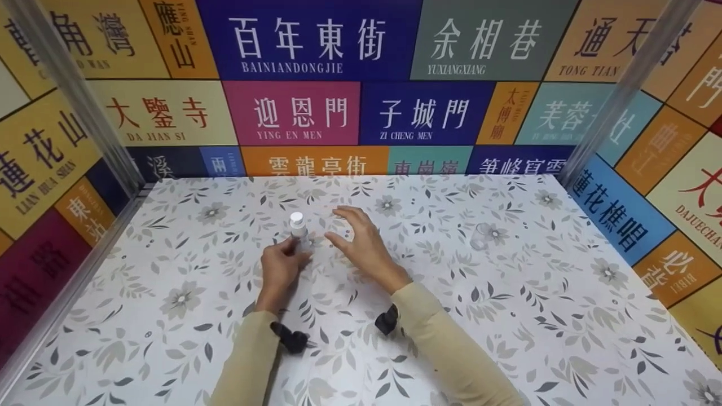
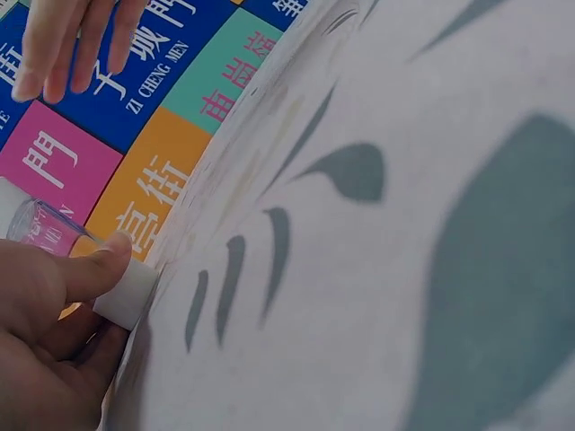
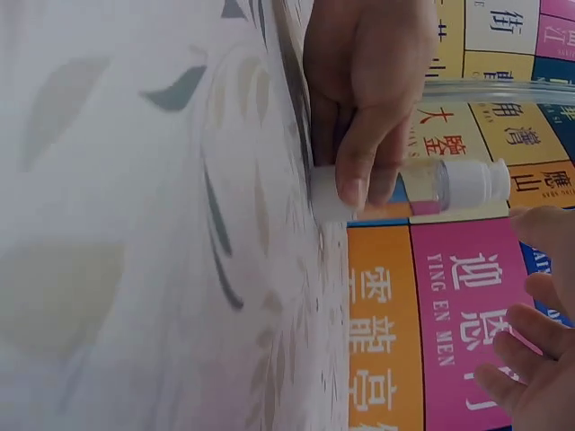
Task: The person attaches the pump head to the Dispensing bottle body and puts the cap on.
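Observation:
A slim clear bottle (image 1: 297, 222) with a white top and a white base stands upright on the table, left of its middle. My left hand (image 1: 280, 272) pinches it low down, thumb and fingers around the white base, as the left wrist view shows with the base (image 2: 126, 294) touching the tabletop. Beside it, to the right and apart from the bottle, my right hand (image 1: 368, 246) is raised with fingers spread and holds nothing. In the right wrist view the bottle's white nozzle top (image 3: 476, 183) is bare, near the right fingers (image 3: 530, 328).
A small clear cap-like piece (image 1: 480, 237) lies on the table to the right, hard to make out against the print. The white tabletop (image 1: 186, 349) has grey leaves and flowers. Colourful panels with lettering (image 1: 304, 113) and metal posts (image 1: 626, 84) surround its far side.

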The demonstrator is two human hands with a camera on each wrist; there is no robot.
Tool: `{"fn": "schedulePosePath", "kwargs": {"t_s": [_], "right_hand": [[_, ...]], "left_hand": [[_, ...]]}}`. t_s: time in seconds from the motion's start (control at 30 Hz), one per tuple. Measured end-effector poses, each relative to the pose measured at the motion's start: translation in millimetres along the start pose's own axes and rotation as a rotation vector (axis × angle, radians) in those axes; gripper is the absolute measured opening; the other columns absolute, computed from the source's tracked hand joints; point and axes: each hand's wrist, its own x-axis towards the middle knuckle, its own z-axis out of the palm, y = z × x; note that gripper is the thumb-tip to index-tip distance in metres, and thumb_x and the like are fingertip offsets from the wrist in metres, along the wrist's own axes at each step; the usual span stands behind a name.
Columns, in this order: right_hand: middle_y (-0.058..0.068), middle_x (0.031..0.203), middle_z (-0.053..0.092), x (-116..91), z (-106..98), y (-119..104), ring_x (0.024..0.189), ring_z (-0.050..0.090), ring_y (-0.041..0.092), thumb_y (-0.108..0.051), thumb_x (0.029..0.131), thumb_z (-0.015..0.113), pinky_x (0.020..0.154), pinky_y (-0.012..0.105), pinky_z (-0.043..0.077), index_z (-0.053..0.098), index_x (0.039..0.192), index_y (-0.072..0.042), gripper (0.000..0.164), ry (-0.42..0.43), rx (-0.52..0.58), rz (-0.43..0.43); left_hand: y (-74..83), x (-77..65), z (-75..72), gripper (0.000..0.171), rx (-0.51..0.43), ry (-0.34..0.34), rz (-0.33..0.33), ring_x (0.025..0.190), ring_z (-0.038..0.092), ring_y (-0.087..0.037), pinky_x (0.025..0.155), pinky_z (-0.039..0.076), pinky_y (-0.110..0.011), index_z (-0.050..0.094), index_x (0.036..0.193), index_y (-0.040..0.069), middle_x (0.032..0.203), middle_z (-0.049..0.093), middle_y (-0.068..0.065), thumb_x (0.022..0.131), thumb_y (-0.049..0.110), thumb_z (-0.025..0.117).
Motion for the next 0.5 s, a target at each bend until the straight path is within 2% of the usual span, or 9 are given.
{"fn": "schedulePosePath", "kwargs": {"t_s": [0.5], "right_hand": [[0.013,0.144,0.053,-21.1,-52.2,36.1,0.139,0.046,0.031,-0.024,0.092,0.072,0.117,0.047,0.037,0.056,0.138,-0.006,0.051,0.039,-0.066,0.162]], "left_hand": [[1.6,-1.1,-1.3,0.047,-0.026,-0.022,-0.049,0.129,0.060,-0.029,0.108,0.049,-0.037,0.064,0.130,0.005,0.137,0.063,-0.018,0.084,0.005,0.075]]}}
